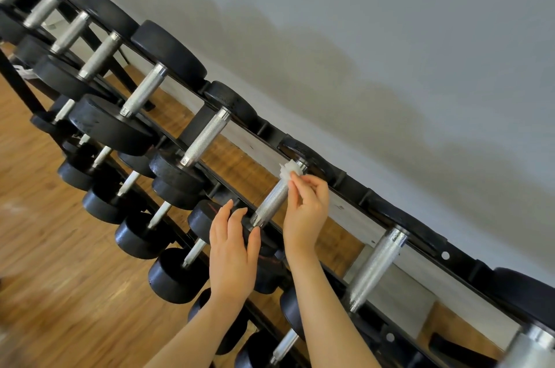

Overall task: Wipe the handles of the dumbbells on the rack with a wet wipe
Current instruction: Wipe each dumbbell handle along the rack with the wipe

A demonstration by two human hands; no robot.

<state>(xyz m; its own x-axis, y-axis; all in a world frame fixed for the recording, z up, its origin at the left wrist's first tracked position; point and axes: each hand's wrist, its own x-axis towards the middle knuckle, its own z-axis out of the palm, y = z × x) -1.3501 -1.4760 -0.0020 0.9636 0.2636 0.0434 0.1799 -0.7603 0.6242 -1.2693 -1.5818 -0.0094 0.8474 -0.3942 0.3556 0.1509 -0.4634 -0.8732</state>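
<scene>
The right hand (306, 205) pinches a crumpled white wet wipe (287, 171) between thumb and fingertips, pressing it against the far end of a knurled silver steel dumbbell handle (274, 198) where it meets the black round weight head (312, 159) at the back rail. The left hand (232, 250) is open with straight fingers, which rest on the near black weight head (207, 219) of the same dumbbell, just left of the handle's near end and holding nothing. This dumbbell lies across the top tier of a black metal dumbbell rack (360, 190). Farther left of the left hand more silver-handled dumbbells (205, 136) sit in a row; to the right of the right hand lies another knurled handle (375, 268). Below both hands a lower tier carries smaller black dumbbells (141, 235). Brown wood-plank floor (60, 262) shows beneath, a grey wall (390, 37) behind. No readable writing or brand shows on any weight
</scene>
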